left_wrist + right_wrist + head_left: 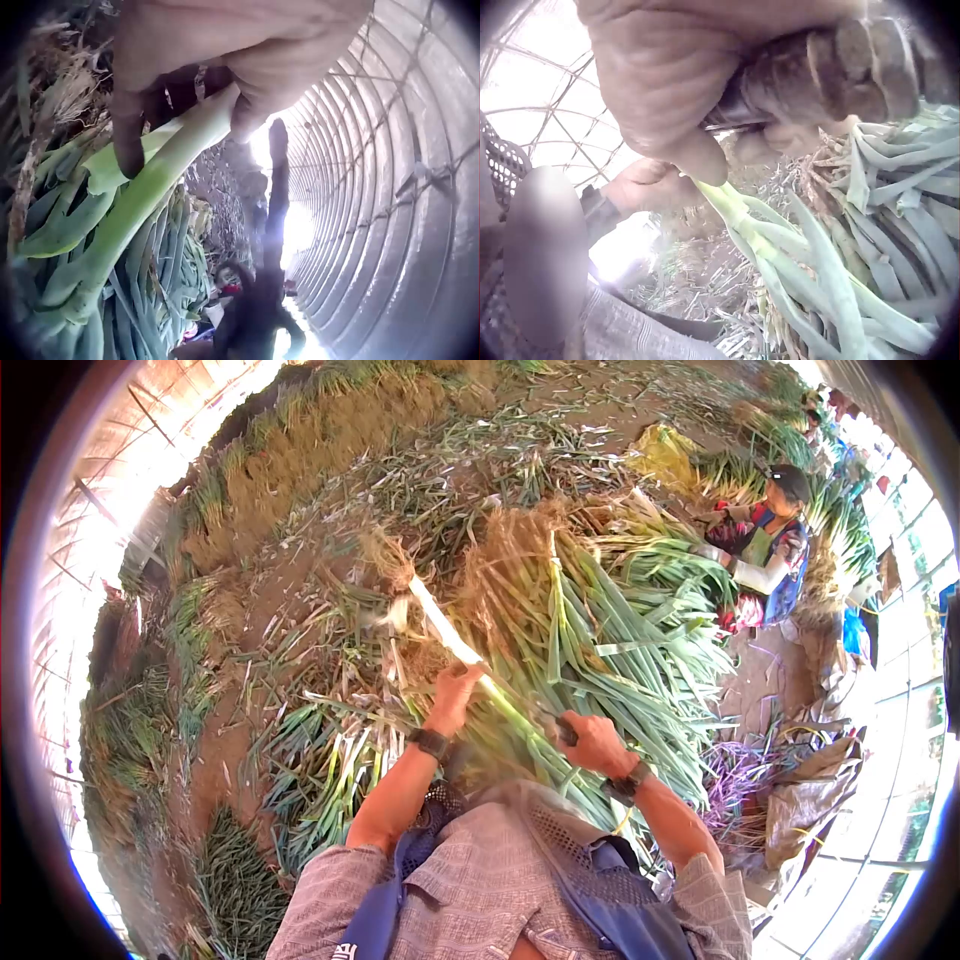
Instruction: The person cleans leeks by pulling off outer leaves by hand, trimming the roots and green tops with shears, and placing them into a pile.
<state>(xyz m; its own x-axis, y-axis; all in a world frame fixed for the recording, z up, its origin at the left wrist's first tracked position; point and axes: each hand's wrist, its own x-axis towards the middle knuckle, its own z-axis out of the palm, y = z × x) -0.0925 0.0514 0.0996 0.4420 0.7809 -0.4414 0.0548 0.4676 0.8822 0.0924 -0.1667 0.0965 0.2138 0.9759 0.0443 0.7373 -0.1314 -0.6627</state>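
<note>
My left hand (453, 698) grips a long leek (440, 622) around its pale stalk. The leek slants across in front of me, its shaggy roots (390, 560) at the far left and its green leaves toward my right hand. In the left wrist view, the thumb and fingers wrap the leek's stalk (169, 161). My right hand (597, 745) holds a knife by its dark, ridged handle (825, 71), close beside the green part of the leek. The blade, a dark silhouette (277, 187) in the left wrist view, points upward. Palm and fingers partly hide the handle.
A big pile of leeks (640, 650) lies right in front of me. Cut leaves and scraps (330, 740) cover the ground at left. Another person (765, 550) sits at the far right beside the pile. Purple strings (738, 780) and a brown sack (810, 800) lie at right.
</note>
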